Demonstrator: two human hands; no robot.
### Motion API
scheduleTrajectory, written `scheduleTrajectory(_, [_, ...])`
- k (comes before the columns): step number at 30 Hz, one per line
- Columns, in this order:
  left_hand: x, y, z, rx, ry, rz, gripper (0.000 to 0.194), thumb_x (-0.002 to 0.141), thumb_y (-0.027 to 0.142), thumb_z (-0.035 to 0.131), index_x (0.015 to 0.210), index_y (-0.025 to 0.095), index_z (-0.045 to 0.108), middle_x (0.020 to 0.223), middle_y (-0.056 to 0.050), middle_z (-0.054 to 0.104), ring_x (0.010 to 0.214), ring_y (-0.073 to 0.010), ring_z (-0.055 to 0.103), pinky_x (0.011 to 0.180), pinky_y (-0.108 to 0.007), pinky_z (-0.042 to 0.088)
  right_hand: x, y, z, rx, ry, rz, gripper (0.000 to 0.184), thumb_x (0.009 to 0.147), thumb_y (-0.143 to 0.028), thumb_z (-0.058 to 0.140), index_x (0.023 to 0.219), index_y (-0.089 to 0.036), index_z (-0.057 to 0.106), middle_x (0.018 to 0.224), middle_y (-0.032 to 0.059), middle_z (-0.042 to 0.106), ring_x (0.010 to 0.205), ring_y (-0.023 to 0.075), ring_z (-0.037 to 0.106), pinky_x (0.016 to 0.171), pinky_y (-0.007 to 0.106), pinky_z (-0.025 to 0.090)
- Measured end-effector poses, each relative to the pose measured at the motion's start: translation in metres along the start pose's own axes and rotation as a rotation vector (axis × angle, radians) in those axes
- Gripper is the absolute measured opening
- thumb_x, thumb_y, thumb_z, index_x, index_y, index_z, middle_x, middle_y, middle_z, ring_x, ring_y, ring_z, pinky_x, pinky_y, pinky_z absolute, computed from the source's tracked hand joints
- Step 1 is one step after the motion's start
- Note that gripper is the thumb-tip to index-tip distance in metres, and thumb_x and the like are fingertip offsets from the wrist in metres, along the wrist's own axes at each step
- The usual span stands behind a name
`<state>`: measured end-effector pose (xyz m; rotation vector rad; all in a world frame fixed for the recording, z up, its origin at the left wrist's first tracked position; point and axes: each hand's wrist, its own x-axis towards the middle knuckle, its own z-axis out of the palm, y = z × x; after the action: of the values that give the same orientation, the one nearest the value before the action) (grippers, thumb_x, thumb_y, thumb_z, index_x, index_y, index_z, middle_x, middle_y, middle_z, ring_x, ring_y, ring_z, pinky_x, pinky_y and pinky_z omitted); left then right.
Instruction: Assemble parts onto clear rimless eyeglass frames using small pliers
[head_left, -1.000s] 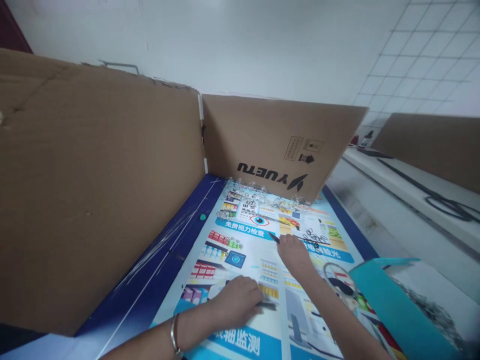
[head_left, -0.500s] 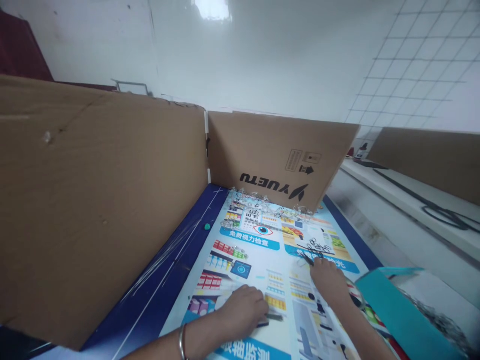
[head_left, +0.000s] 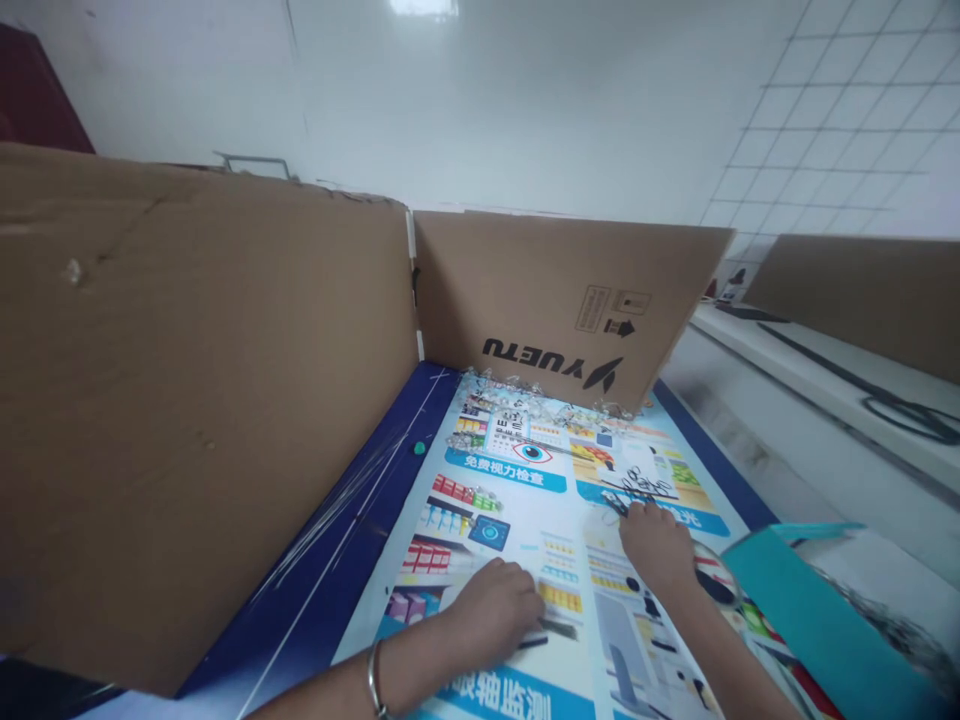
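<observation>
My left hand (head_left: pixel 496 612), with a metal bangle at the wrist, lies knuckles up on a printed poster (head_left: pixel 517 520) and presses a thin dark strip (head_left: pixel 551 632) under its curled fingers. Further out, my right hand (head_left: pixel 655 540) is closed around a small dark tool whose tip pokes out at the cluster of small black rings (head_left: pixel 643 484) on the poster. A heap of small clear plastic bits (head_left: pixel 517 388) lies along the far edge of the poster, at the foot of the cardboard.
Cardboard walls stand to the left (head_left: pixel 195 400) and at the back (head_left: pixel 555 300), the back one printed YUETU. A teal box (head_left: pixel 810 620) with dark small parts sits at right. Thin clear strips (head_left: pixel 337 510) lie on the blue table edge. A white counter (head_left: pixel 825 380) runs along the right.
My right hand has moved right and a little nearer, from the poster's middle to the black rings. My left hand stays on the dark strip. The camera has shifted slightly.
</observation>
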<state>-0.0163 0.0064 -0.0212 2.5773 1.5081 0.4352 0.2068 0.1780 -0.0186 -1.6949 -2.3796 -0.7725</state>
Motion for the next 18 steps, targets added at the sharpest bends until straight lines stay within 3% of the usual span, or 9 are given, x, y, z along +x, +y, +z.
scheduleTrajectory(4, [-0.001,-0.002,0.0,-0.008,0.022,0.007,0.011,0.081,0.031,0.051,0.079,0.021,0.053,0.081,0.0,0.057,0.079,-0.0148,0.049,0.07,-0.027,0.032,-0.011,-0.007,-0.025,0.127,-0.036,-0.142,0.019,0.082,-0.021,0.042,0.086,-0.013,0.059,0.084,0.0127,0.058,0.08,0.0235,0.053,0.065,0.032,0.036])
scheduleTrajectory(7, [0.0,-0.004,0.004,-0.002,0.047,0.023,0.013,0.081,0.034,0.051,0.083,0.022,0.053,0.084,0.001,0.058,0.079,-0.0144,0.049,0.068,-0.026,0.032,-0.041,-0.021,-0.044,0.351,-0.224,-0.34,0.023,0.083,-0.017,0.038,0.075,-0.019,0.059,0.076,0.0058,0.059,0.072,0.0166,0.054,0.065,0.026,0.037])
scheduleTrajectory(10, [0.0,-0.005,0.007,0.012,0.053,0.011,0.01,0.08,0.031,0.052,0.083,0.022,0.053,0.081,0.002,0.057,0.078,-0.0137,0.049,0.067,-0.026,0.032,-0.079,-0.038,-0.052,0.56,-0.289,-0.478,0.02,0.079,-0.017,0.045,0.088,-0.025,0.06,0.088,0.0027,0.061,0.082,0.0159,0.055,0.072,0.025,0.039])
scheduleTrajectory(13, [-0.001,-0.004,0.006,-0.006,0.049,-0.001,0.01,0.079,0.031,0.054,0.086,0.024,0.054,0.079,0.002,0.057,0.076,-0.0136,0.049,0.067,-0.026,0.032,-0.104,-0.051,-0.055,0.545,-0.226,-0.428,0.027,0.071,-0.01,0.052,0.092,-0.024,0.06,0.098,0.0047,0.06,0.089,0.0196,0.054,0.078,0.029,0.038])
scheduleTrajectory(18, [-0.001,-0.003,0.004,-0.03,0.03,0.02,0.012,0.078,0.034,0.054,0.082,0.023,0.055,0.077,0.001,0.057,0.075,-0.0137,0.049,0.065,-0.026,0.031,-0.107,-0.063,-0.063,0.524,-0.254,-0.405,0.025,0.068,-0.004,0.052,0.081,-0.023,0.061,0.085,0.0019,0.061,0.08,0.0196,0.056,0.069,0.027,0.037])
